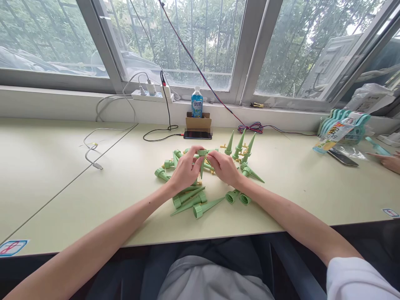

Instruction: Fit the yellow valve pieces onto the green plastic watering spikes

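Note:
My left hand (186, 168) is closed around a green plant watering spike (202, 154), cap end up and point down. At the spike's side my right hand (224, 167) has its fingers pinched together; what lies between them is too small to make out. Under and around both hands lie several loose green watering spikes (200, 210) and small yellow valves (208, 161). Three spikes (239, 146) with yellow valves fitted stand point up behind my right hand. Two more (231, 196) lie by my right forearm, their threaded openings toward me.
Behind the spikes, a phone (198, 135) lies before a cardboard box (199, 123) and a blue bottle (196, 103). A white cable (93, 154) runs across the left. At right are teal packages (350, 125), another phone (343, 157) and another person's hand (387, 161).

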Demonstrator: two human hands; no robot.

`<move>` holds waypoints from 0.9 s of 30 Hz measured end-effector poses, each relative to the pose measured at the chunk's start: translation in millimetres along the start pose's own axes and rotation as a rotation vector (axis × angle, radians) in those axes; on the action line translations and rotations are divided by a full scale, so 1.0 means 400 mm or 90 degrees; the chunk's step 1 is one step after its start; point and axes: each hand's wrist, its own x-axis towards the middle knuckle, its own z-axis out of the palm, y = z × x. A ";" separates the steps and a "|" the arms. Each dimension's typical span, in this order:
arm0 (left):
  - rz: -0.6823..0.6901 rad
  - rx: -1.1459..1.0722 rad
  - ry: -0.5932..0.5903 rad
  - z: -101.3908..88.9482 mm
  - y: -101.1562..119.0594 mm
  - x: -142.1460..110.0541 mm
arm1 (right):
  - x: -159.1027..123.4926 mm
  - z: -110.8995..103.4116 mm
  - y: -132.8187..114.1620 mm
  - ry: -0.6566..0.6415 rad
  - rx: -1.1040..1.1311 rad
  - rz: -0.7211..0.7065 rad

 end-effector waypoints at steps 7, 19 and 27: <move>-0.004 -0.014 0.018 0.000 0.001 0.001 | 0.000 -0.002 -0.004 -0.002 -0.012 0.011; -0.006 -0.056 0.032 0.003 0.008 -0.001 | 0.002 -0.006 -0.007 -0.017 0.010 0.025; 0.012 -0.007 0.030 0.001 0.007 -0.002 | 0.001 -0.005 -0.005 -0.023 0.010 0.024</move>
